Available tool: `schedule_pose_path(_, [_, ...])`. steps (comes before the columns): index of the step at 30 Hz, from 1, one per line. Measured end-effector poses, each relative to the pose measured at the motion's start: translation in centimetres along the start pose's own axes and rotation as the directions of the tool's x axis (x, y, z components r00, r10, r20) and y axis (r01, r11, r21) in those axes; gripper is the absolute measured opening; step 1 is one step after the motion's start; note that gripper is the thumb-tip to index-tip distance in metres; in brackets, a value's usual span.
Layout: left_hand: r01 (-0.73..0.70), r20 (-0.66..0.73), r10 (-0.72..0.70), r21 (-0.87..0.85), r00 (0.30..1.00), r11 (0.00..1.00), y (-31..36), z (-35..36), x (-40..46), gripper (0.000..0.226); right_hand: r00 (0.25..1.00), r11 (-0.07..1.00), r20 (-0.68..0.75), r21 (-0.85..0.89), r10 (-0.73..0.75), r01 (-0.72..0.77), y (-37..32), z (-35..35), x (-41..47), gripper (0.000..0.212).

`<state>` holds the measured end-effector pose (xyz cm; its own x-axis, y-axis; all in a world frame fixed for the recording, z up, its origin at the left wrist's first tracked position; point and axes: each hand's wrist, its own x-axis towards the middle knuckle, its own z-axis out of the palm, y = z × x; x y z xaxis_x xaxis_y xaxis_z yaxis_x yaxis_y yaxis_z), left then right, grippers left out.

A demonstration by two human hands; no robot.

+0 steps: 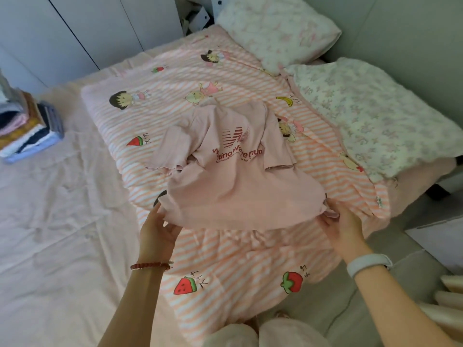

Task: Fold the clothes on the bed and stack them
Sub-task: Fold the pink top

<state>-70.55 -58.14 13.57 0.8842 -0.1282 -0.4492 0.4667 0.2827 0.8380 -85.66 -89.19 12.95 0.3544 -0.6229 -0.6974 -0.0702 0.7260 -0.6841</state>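
Both hands, left hand (157,229) and right hand (343,226), pinch the pink T-shirt's (233,181) hem corners, fingers curled, above the striped quilt (175,81).

The pink sheet (50,209) at nine o'clock lies flat and bare, wide room for a hand to pass. At ten o'clock the stack of folded clothes (27,131) blocks the bed's far left edge. The striped quilt (175,96) is open toward twelve o'clock beyond the pink T-shirt (233,171). Two floral pillows (363,108) close off one to three o'clock.
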Motion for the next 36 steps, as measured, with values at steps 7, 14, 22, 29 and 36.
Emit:
schedule_pose_path(7, [-0.148,-0.204,0.319,0.581,0.925,0.800,1.0,-0.4,-4.1,0.019,0.902,0.642,0.367,-0.640,-0.229,0.423,0.0,-2.2,-2.1,0.034])
schedule_pose_path(14, [-0.241,-0.029,0.596,0.898,0.803,0.369,0.5,-0.6,-7.5,0.021,0.812,0.347,0.312,-0.785,-0.494,0.513,-1.4,-3.9,-2.4,0.033])
schedule_pose_path(22, [-0.026,-0.067,0.538,0.986,0.840,0.163,-2.2,-2.5,-8.9,0.024,0.800,0.190,0.304,-0.871,-0.517,0.454,-1.7,-8.4,-1.5,0.035])
schedule_pose_path(29, [-0.153,-0.054,0.466,0.905,0.883,0.396,-4.3,-3.1,-9.6,0.017,0.750,0.236,0.392,-0.782,-0.533,0.577,-0.5,-11.1,-0.8,0.044])
schedule_pose_path(36, [-0.033,0.072,0.444,0.995,0.893,-0.095,-5.7,-5.7,-10.4,0.036,0.842,0.253,0.307,-0.858,-0.443,0.447,-0.2,-13.0,0.0,0.039])
